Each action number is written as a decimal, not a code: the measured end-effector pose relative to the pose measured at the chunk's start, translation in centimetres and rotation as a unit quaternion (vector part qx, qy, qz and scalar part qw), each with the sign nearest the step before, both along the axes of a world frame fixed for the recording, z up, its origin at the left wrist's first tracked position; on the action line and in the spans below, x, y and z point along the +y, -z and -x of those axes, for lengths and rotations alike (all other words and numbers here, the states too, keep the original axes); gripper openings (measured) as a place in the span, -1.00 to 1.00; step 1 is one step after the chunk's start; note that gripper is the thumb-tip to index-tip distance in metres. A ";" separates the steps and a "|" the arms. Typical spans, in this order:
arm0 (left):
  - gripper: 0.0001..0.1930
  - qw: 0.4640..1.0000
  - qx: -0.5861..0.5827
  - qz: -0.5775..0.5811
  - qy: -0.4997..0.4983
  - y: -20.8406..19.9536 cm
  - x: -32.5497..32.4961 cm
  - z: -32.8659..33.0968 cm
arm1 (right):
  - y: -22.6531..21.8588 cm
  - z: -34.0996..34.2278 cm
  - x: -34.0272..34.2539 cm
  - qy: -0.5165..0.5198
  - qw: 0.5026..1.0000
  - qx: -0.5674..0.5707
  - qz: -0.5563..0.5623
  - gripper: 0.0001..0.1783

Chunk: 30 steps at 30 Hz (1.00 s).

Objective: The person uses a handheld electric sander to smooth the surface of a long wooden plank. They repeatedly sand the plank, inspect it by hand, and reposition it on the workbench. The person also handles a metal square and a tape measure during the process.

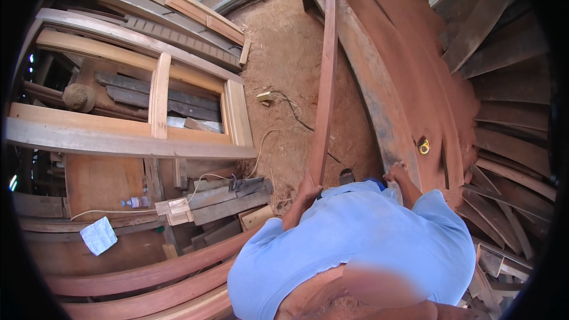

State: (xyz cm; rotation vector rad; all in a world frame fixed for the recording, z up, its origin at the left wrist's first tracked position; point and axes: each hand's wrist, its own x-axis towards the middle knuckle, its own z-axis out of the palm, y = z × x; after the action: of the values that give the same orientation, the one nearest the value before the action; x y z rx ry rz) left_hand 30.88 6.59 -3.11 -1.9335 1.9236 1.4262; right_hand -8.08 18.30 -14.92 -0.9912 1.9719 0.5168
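Observation:
My left hand [309,189] is wrapped around the near end of a long reddish-brown wooden plank [325,95], which stretches away from me toward the top of the view. My right hand [396,173] lies at the left edge of a thick, weathered board [373,77], its fingers curled against the wood. Only part of those fingers shows. To the right of that board, a yellow and black tape measure [423,146] rests on a surface covered in reddish sawdust [415,83].
A light wooden frame [159,95] lies on stacked timber at left. Below it are wood offcuts [231,201], a plastic bottle [136,202] and a pale blue paper [98,236]. A cable [296,115] crosses the dirt floor [278,41]. Dark boards [504,89] crowd the right side.

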 end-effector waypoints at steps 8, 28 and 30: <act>-0.01 1.000 0.023 0.011 -0.004 3.0 -0.4 -2.0 | -2.2 0.0 -1.3 -0.048 0.999 -0.012 -0.008 -0.05; -0.17 0.947 0.213 -0.156 -0.183 5.7 -3.9 -4.1 | 1.9 1.1 -0.6 0.002 1.000 -0.001 -0.004 0.00; -0.13 0.940 0.226 -0.173 -0.190 5.3 -3.6 -3.8 | 0.4 0.6 -0.5 0.009 1.000 -0.005 -0.006 0.03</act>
State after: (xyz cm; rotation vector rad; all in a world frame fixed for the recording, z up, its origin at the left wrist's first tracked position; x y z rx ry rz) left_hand 34.66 3.00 -8.42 -1.9961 1.3176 2.3055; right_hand -8.72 17.75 -15.28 -0.9655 1.9639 0.5124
